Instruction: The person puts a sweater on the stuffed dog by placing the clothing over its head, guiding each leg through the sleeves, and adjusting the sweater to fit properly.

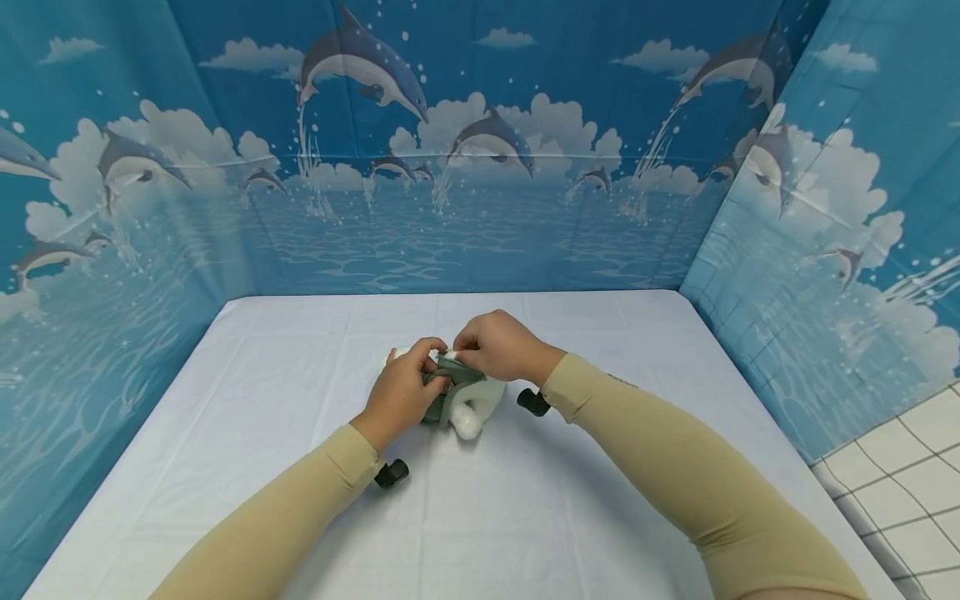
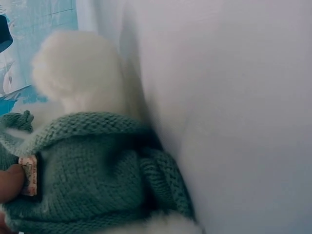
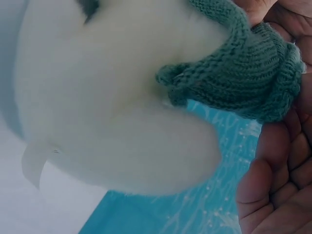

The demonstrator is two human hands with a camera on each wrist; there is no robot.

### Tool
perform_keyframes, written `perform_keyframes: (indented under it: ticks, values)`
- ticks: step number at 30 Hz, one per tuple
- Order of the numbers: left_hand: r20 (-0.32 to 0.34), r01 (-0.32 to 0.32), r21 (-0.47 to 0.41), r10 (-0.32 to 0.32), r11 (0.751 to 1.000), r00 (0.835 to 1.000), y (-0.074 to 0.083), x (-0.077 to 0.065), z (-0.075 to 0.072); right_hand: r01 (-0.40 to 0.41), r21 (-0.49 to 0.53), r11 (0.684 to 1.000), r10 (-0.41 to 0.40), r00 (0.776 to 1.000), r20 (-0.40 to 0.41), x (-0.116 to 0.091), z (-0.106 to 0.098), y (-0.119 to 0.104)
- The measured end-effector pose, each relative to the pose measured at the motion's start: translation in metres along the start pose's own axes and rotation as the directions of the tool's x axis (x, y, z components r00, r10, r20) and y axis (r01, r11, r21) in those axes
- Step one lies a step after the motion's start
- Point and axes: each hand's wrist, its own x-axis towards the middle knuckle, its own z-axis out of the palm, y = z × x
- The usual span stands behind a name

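From my remote post, I see a white plush toy (image 1: 467,422) lying on a white-covered table (image 1: 600,508), green knitted sweater (image 2: 87,175) around it; the left hand (image 1: 405,385) pinches the knit with thumb and fingers, the right hand (image 1: 501,346) gripping another part.

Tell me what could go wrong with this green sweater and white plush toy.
The green sweater could stretch if the right fingers tug too hard on the knit they pinch. Its curled edge might bunch up against the white plush toy. The left fingers touch the label, which could crease.
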Motion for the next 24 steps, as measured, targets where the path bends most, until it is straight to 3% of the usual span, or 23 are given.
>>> perform_keyframes:
  ticks: [12,24]
  values:
    - [0.07,0.061,0.052,-0.064,0.997,0.995,0.0018,0.0033,-0.0035,-0.068,0.095,0.993,0.069,0.998,-0.012,-0.0042,-0.0041,-0.0043]
    - [0.039,0.041,0.012,-0.042,0.999,0.998,0.0012,0.0052,-0.0017,-0.041,0.108,0.993,0.047,0.997,-0.057,-0.0067,0.0014,-0.0034]
